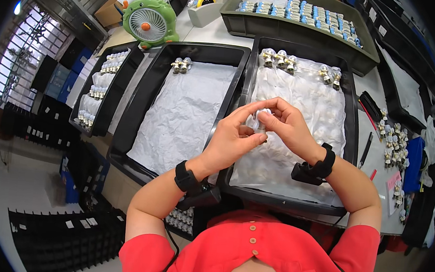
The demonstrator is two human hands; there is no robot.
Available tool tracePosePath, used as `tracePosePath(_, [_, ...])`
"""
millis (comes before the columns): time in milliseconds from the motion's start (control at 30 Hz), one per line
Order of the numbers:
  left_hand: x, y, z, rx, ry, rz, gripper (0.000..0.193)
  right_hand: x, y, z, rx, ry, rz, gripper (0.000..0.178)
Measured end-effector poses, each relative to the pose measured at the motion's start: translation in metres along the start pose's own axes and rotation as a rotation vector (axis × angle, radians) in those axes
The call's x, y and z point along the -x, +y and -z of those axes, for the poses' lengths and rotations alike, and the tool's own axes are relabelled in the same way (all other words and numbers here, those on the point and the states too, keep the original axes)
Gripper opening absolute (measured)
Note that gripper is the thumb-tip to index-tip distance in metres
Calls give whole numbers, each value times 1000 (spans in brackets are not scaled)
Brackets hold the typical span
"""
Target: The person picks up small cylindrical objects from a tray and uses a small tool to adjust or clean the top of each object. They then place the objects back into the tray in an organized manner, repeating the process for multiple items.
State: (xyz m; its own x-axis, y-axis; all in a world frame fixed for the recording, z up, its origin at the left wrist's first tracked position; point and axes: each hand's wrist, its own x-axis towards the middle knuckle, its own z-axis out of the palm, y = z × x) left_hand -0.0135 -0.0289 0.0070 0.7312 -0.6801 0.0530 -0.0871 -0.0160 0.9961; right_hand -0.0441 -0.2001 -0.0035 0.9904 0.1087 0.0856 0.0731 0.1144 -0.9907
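Note:
Between my two hands, above the right-hand black tray (349, 146), is a small white-headed figurine (262, 131). My left hand (230, 139) has its thumb and fingers closed around the figurine's lower part. My right hand (291, 126) pinches near its head from the other side. The fingers hide much of the figurine. White paper (296, 168) lines the tray beneath, with faint figurine shapes showing through it. Along the tray's far edge stand several similar figurines (279, 60), with a few more at its far right corner.
Left of it, another paper-lined black tray (183, 46) holds two figurines (181, 65). A narrower tray (137, 58) with rows of figurines lies farther left. Behind stand a green fan (150, 20) and a dark green crate (307, 33). Loose figurines (394, 145) and a knife (366, 149) lie at right.

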Motion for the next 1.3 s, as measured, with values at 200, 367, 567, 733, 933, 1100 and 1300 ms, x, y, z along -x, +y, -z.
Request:
tracePosePath(200, [3, 5, 1, 102, -12, 109, 60, -3, 6, 9, -56, -8, -97, 27])
tracePosePath(367, [1, 2, 5, 127, -12, 124, 57, -5, 4, 8, -55, -54, -95, 27])
tracePosePath(567, [-6, -4, 4, 132, 54, 96, 54, 2, -20, 31, 362, -291, -40, 46])
tracePosePath(733, [5, 5, 1, 365, -68, 240, 54, 46, -93, 71, 559, -267, -58, 42])
tracePosePath(933, [5, 0, -14, 308, -201, 333, 52, 137, -82, 184, 900, 293, -190, 26])
tracePosePath(1100, [9, 1, -22, 161, -334, 379, 49, 182, 3, 240, 1416, 314, -141, 36])
tracePosePath(1300, [16, 3, -21, 11, -419, 356, 43, 178, 22, 258, 1431, 198, -139, 27])
